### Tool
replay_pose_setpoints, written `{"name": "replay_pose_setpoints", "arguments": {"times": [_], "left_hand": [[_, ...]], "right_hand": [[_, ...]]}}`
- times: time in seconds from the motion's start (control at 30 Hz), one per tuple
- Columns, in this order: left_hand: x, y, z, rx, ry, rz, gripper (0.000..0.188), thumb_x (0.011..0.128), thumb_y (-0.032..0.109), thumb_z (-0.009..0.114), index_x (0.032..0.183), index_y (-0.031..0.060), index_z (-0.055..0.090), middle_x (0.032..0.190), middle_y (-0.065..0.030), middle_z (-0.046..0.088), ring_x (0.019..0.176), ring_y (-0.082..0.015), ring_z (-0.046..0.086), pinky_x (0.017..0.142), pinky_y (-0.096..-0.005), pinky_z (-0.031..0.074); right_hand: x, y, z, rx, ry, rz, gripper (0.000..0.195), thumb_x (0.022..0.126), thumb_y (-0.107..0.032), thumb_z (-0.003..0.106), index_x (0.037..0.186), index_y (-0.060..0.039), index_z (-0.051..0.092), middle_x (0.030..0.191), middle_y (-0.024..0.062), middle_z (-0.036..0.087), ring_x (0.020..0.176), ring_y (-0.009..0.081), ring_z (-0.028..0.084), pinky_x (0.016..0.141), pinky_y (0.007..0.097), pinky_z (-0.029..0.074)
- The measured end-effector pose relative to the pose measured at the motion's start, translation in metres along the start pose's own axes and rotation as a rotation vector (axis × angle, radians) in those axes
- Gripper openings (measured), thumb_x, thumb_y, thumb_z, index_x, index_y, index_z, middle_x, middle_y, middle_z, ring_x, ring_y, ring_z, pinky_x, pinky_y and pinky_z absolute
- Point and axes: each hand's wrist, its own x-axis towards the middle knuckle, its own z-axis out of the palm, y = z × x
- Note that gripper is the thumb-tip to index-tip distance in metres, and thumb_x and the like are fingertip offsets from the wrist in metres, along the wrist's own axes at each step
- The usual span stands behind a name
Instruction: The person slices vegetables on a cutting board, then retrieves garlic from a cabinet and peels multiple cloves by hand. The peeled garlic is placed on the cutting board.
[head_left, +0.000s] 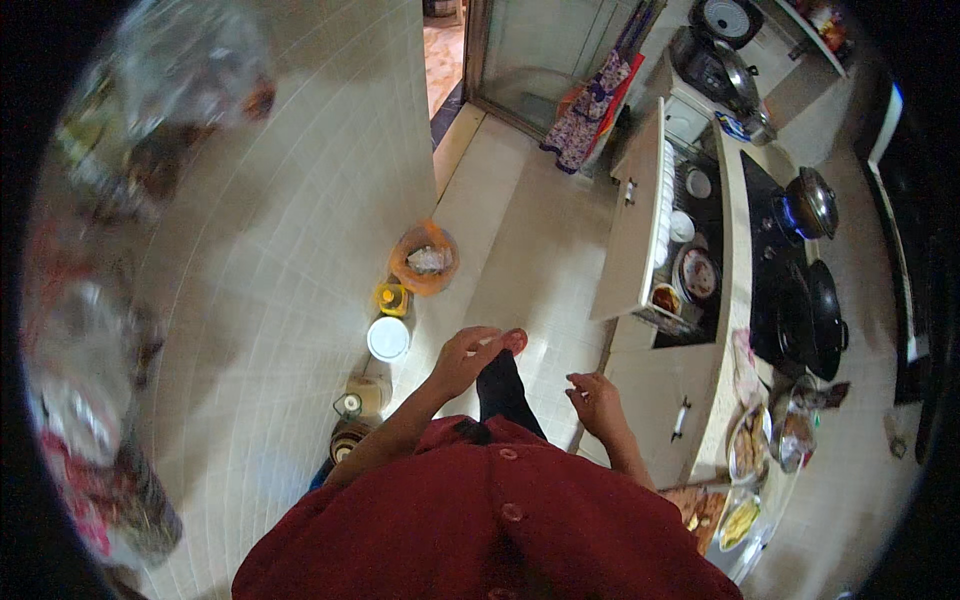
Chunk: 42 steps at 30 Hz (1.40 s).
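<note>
My left hand (466, 362) reaches forward in front of my red shirt, fingers slightly curled; whether it holds something small is unclear. A reddish slipper tip (514, 341) shows just beyond its fingers, at the end of my dark trouser leg. My right hand (597, 405) hangs with bent, parted fingers and nothing in it, left of a cabinet door handle (681, 418). Ahead of it, a pulled-out drawer (630, 202) holds white bowls, plates (697, 274) and a small container with brown contents (666, 298).
Along the left wall stand an orange-bagged bin (424, 281), a yellow-capped bottle (391, 298) and a white-lidded bucket (389, 339). On the right, a lidded pot (811, 202) sits over a blue flame beside a black wok (825, 322). A plate of food (748, 442) is on the counter.
</note>
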Motion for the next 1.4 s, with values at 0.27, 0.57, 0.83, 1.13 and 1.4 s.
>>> {"name": "replay_pose_setpoints", "arguments": {"times": [0.27, 0.57, 0.83, 1.13, 1.4], "left_hand": [[0.186, 0.0, -0.057, 0.218, 0.282, -0.045, 0.019, 0.076, 0.003, 0.072, 0.091, 0.0027, 0.061, 0.082, -0.0036, 0.062, 0.072, -0.0091, 0.058, 0.065, -0.0257, 0.05], [0.358, -0.02, -0.012, 0.144, 0.362, 0.036, 0.009, 0.078, 0.004, 0.068, 0.085, 0.004, 0.063, 0.078, -0.0071, 0.062, 0.071, -0.0152, 0.062, 0.064, -0.0297, 0.05], [0.489, -0.08, 0.045, 0.261, -0.032, -0.076, 0.008, 0.081, 0.008, 0.065, 0.09, 0.0065, 0.064, 0.083, -0.0115, 0.061, 0.075, -0.0267, 0.062, 0.068, -0.038, 0.05], [0.61, -0.137, 0.034, 0.52, -0.155, -0.185, 0.004, 0.082, 0.008, 0.06, 0.086, 0.0078, 0.062, 0.086, -0.0166, 0.06, 0.078, -0.0368, 0.061, 0.07, -0.0466, 0.05], [0.682, -0.277, 0.158, 0.587, -0.395, -0.111, 0.011, 0.085, 0.009, 0.058, 0.092, 0.0045, 0.065, 0.087, -0.0159, 0.06, 0.085, -0.0334, 0.061, 0.074, -0.0431, 0.05]], "right_hand": [[0.283, 0.126, -0.001, -0.12, -0.085, 0.04, 0.025, 0.083, -0.019, 0.068, 0.105, -0.007, 0.069, 0.096, 0.0186, 0.067, 0.092, 0.0346, 0.062, 0.083, 0.044, 0.05], [0.403, 0.269, -0.033, -0.379, -0.199, 0.229, 0.024, 0.082, -0.013, 0.063, 0.105, -0.0082, 0.069, 0.101, 0.0216, 0.065, 0.096, 0.0375, 0.061, 0.087, 0.0433, 0.05], [0.4, 0.318, -0.032, -0.854, -0.684, 0.204, 0.021, 0.085, -0.016, 0.054, 0.104, -0.0103, 0.063, 0.104, 0.008, 0.062, 0.101, 0.0258, 0.06, 0.087, 0.0377, 0.049], [0.449, 0.34, -0.078, -0.433, -0.612, 0.608, 0.027, 0.085, -0.024, 0.06, 0.107, -0.0082, 0.064, 0.1, 0.0136, 0.065, 0.096, 0.0326, 0.062, 0.084, 0.0447, 0.052], [0.619, 0.544, 0.083, -0.084, -0.127, 0.463, 0.022, 0.083, -0.017, 0.068, 0.101, -0.0037, 0.066, 0.093, 0.0215, 0.065, 0.09, 0.0387, 0.062, 0.085, 0.044, 0.049]]}}
